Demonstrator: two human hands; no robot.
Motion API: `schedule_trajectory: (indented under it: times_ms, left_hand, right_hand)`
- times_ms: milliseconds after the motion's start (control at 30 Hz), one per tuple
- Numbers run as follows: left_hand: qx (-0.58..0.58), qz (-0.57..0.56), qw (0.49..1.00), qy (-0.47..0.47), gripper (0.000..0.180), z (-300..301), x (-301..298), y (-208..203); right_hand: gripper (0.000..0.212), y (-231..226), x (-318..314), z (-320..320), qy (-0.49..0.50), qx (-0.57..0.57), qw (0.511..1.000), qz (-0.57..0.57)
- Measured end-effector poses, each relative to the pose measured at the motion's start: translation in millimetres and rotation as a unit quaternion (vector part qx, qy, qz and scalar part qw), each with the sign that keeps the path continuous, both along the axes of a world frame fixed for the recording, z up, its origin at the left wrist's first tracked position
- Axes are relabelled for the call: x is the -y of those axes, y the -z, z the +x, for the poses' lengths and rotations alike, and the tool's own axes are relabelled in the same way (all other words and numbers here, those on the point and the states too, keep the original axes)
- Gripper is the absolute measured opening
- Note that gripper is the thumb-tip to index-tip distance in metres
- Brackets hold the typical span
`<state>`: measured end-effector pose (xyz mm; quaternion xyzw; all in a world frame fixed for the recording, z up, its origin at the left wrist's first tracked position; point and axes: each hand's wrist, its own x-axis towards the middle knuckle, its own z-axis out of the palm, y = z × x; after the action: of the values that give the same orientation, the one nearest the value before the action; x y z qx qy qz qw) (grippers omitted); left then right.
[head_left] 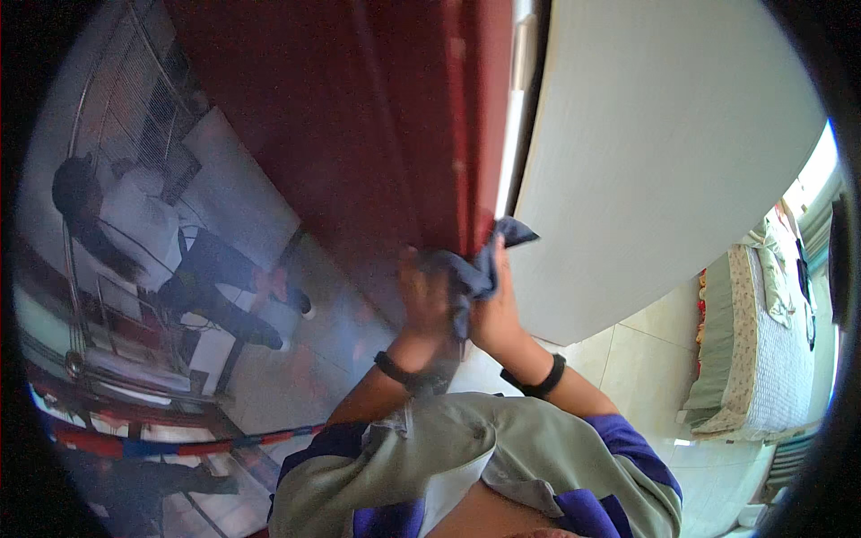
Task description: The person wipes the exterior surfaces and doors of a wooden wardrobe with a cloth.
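A dark blue cloth (480, 276) is bunched between my two hands against the edge of a tall dark red door (359, 117). My right hand (496, 314) grips the cloth at the edge's right side, and a loose corner sticks out past the fingers. My left hand (423, 296), smeared by motion, presses the cloth's other side against the red face, its fingers pointing up. Part of the cloth is hidden behind the hands. Both wrists carry black bands.
Close on the right stands a large pale panel (664, 152). Beyond it a bed (753, 332) with a patterned cover stands on a tiled floor (583, 368). At the left, a seated person (143, 233) and metal racks show dimly. A red and blue strip (197, 440) runs across the lower left.
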<state>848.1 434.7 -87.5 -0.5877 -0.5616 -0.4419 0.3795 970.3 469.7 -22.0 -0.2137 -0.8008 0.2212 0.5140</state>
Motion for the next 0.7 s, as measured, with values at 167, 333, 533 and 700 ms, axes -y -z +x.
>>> schedule_trajectory:
  times_ms: [167,333,533,700]
  left_hand:
    - [-0.011,-0.021,0.988,0.150,0.028,-0.8,29.8,-73.3]
    - [-0.127,0.143,0.969,0.155,0.012,-26.6,44.6,-159.6]
    - [-0.107,0.145,0.982,0.054,0.037,-74.5,47.2,-157.2]
    - [0.034,-0.007,0.991,0.128,0.037,-69.8,43.0,-57.3]
  right_hand:
    - [0.049,-6.5,23.5,-15.4,-0.043,-0.239,0.952,-0.186]
    - [0.053,-59.5,34.3,-15.1,0.314,-0.088,0.917,0.227]
    - [0.044,-88.5,51.5,-46.8,0.245,0.012,0.926,0.286]
    - [0.049,-21.4,52.2,-60.9,0.200,0.119,0.933,0.276]
